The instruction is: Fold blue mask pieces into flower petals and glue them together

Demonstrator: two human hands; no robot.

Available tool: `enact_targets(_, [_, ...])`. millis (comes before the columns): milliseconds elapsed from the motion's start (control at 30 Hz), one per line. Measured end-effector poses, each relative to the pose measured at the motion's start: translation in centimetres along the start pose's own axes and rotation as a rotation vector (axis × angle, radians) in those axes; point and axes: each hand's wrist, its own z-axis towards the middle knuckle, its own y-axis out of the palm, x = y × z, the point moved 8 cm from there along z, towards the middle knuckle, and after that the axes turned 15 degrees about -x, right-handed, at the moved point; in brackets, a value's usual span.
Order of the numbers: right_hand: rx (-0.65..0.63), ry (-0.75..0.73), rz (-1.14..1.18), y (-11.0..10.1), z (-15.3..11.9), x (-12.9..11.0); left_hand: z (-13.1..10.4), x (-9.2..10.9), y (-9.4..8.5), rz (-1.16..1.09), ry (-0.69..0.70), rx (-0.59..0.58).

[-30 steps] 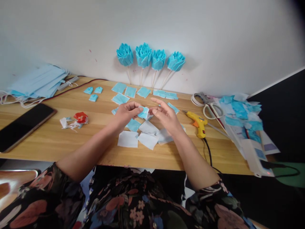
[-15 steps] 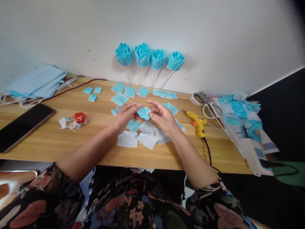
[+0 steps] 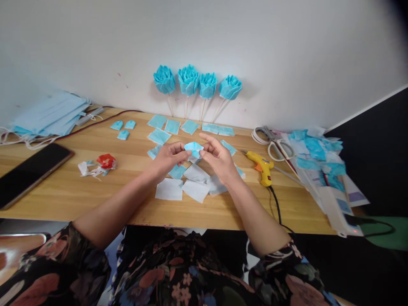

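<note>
Between my two hands is a small folded blue piece, with a pale lower edge. My left hand pinches its left side between thumb and fingers. On its right side, my right hand grips it with the thumb in front, the index finger raised. Beneath and around the hands lie several blue squares and several white rectangles. Several blue flowers on thin sticks lean on the wall behind. To the left lie three small folded blue pieces.
A yellow glue gun, scissors, a tape roll and a pile of blue scraps are on the right. At left are a phone, stacked masks and a red crumpled piece.
The blue piece has been turned and now shows a folded, pointed upper edge. My left fingers have shifted their hold along it. The view has tilted slightly.
</note>
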Motion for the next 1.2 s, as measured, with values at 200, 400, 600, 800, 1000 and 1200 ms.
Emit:
enact_targets(200, [-0.013, -0.007, 0.014, 0.3, 0.0, 0.0, 0.0, 0.2, -0.1, -0.021, 0.029, 0.025])
enact_targets(400, [-0.009, -0.028, -0.013, 0.2, 0.0, -0.2, 0.1, 0.4, 0.1, -0.097, 0.098, -0.019])
enact_targets(600, [0.021, -0.043, -0.022, 0.2, -0.1, -0.3, 0.0, -0.1, 0.7, -0.034, 0.029, -0.074])
enact_targets(800, [-0.091, -0.02, -0.016, 1.0, 0.1, -0.1, 0.0, 0.6, -0.2, -0.036, 0.077, 0.018])
enact_targets(1000, [-0.071, -0.026, -0.009, -0.6, -0.1, -0.8, 0.0, 1.0, 0.0, 0.124, 0.054, -0.035])
enact_targets(1200, [-0.103, -0.05, -0.076, -0.8, -0.1, -0.5, 0.0, 1.2, 0.7, 0.293, 0.057, -0.061])
